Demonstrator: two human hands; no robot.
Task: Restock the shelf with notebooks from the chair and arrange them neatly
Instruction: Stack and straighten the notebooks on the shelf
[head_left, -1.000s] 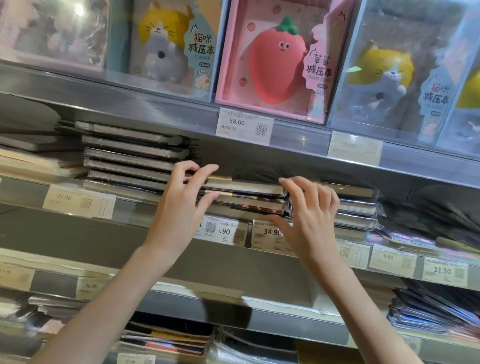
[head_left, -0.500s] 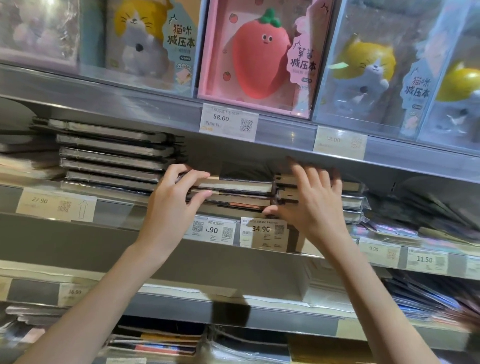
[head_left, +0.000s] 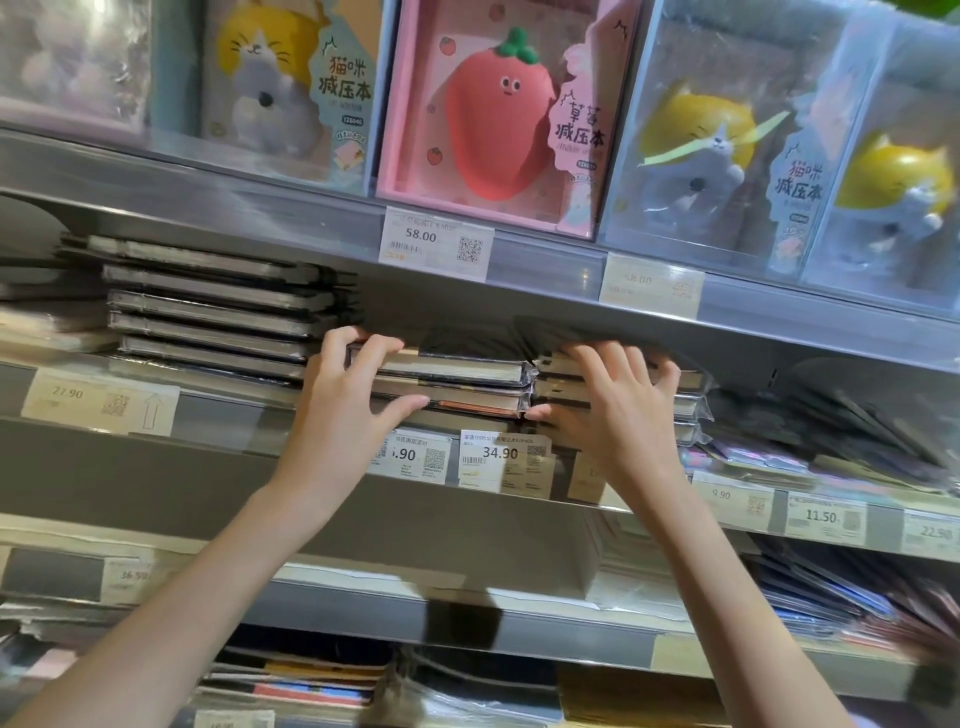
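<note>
Holding two notebook stacks on our grey shelf (head_left: 234, 415).
The middle notebook stack (head_left: 467, 384) and the right notebook stack (head_left: 691, 400) lie flat, side by side. Our left hand (head_left: 343, 410) clasps the former's left end, and our right hand (head_left: 618, 415) clasps the latter. The 34.90 price tag (head_left: 498, 460) sits below.

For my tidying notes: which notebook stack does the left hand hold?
The middle stack, above the 34.90 tag: the left hand grips its left end. The right hand holds the right stack; no hand holds the tall left stack.

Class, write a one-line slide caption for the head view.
Left hand and right hand grip adjacent notebook stacks on a shop shelf.
</note>
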